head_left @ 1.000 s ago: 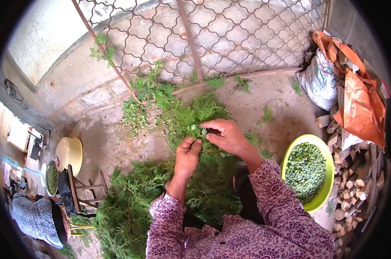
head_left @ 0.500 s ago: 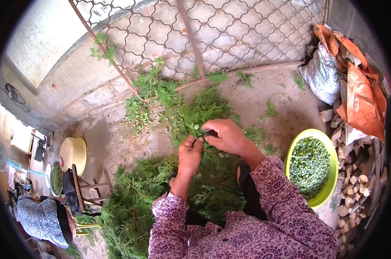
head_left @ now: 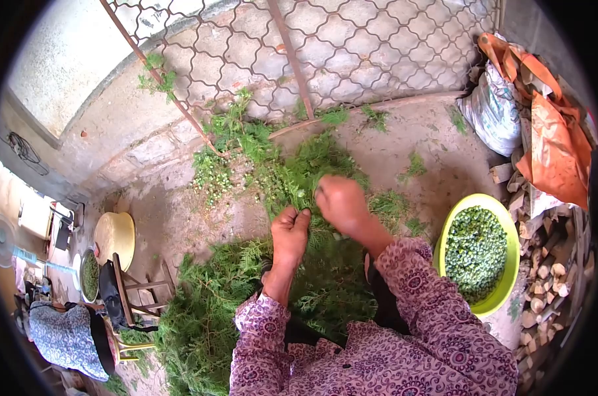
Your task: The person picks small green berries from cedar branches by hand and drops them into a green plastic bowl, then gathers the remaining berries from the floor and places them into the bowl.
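My left hand (head_left: 290, 234) is closed, thumb and fingers pinching a green conifer sprig (head_left: 301, 191) that points away from me. To its right, my right hand (head_left: 342, 203) is curled shut and blurred by motion. What it holds, if anything, is hidden. The two hands are a little apart. Beneath and beyond them lies a heap of feathery conifer branches (head_left: 210, 290), spreading beside my legs. On my right stands a yellow-green basin (head_left: 437, 257) holding many small pale-green cones or seed pods (head_left: 477, 254).
Chopped firewood (head_left: 543, 284) is stacked at the right, below a white sack (head_left: 492, 112) and orange cloth (head_left: 560, 152). A metal lattice (head_left: 246, 53) leans along the wall. At left are a tan tub (head_left: 117, 241), a wooden stool (head_left: 134, 290) and another person (head_left: 68, 336).
My right hand has moved slightly right and away from the left hand, opening a gap between them. My left hand stays nearly in place, still pinching.
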Demonstrator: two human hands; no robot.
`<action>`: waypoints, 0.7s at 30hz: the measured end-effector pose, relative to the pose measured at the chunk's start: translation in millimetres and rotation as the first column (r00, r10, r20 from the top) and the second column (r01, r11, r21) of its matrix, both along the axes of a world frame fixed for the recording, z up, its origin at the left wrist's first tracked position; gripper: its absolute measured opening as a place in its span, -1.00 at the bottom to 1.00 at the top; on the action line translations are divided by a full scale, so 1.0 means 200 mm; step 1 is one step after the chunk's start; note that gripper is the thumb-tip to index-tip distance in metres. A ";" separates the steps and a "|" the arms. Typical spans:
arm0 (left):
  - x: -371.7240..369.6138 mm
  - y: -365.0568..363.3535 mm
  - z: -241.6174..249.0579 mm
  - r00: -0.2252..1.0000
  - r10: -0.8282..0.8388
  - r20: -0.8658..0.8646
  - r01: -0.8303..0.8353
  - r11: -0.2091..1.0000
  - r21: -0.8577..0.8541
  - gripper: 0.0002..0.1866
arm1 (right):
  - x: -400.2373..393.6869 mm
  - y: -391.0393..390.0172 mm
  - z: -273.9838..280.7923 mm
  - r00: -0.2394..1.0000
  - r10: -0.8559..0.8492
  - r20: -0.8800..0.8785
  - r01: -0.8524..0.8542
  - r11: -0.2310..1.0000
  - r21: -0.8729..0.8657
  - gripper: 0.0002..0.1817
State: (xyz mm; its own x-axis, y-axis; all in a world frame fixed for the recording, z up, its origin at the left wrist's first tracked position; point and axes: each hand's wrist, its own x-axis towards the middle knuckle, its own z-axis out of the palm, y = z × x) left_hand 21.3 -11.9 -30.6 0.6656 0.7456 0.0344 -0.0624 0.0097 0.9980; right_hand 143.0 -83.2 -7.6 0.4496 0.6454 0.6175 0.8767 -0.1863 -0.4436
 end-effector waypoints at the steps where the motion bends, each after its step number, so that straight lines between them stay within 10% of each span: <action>1: -0.02 0.00 0.00 0.999 -0.014 -0.030 0.018 0.994 0.104 -0.76 | 0.04 0.00 0.01 1.000 -0.003 0.000 0.003 1.000 0.001 -0.90; 3: -0.03 -0.01 0.01 0.999 -0.029 -0.023 0.030 0.999 0.031 -0.78 | 0.15 0.00 0.02 0.701 0.175 -0.691 -0.052 0.979 0.195 -0.93; 4: -0.03 -0.01 0.02 0.999 -0.038 -0.015 0.037 0.998 -0.042 -0.79 | 0.15 -0.02 0.07 0.702 0.178 -0.690 -0.057 0.979 0.195 -0.93; 6: -0.03 0.00 0.01 1.000 -0.026 -0.014 0.025 0.997 -0.072 -0.82 | 0.13 -0.06 0.17 0.012 0.472 -0.882 -0.058 0.880 0.471 -0.89; 7: -0.02 0.00 0.00 1.000 -0.020 -0.013 0.018 0.995 -0.100 -0.84 | 0.12 -0.06 0.17 -0.003 0.495 -0.869 -0.068 0.867 0.494 -0.82; 12: 0.00 0.00 -0.07 0.998 0.048 -0.048 -0.042 0.992 0.118 -0.72 | 0.07 -0.03 0.15 0.208 0.395 -0.895 -0.403 0.868 0.290 -0.80; 14: 0.00 -0.01 -0.05 0.997 0.060 -0.049 -0.048 0.976 0.213 -0.73 | 0.04 0.02 0.09 0.559 0.496 -0.664 -0.443 0.856 0.266 -0.73; 21: -0.01 -0.02 -0.01 0.990 0.012 -0.141 0.026 0.964 0.265 -0.75 | 0.02 0.04 0.02 0.747 0.424 -0.513 -0.435 0.894 0.105 -0.74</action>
State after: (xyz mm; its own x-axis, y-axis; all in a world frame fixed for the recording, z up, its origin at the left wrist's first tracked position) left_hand 18.4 -16.6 -31.7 0.6832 0.7174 0.1363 0.0771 -0.2564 0.9635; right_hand 147.0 -76.1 -2.8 0.3654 0.8570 0.3633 0.5124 0.1407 -0.8472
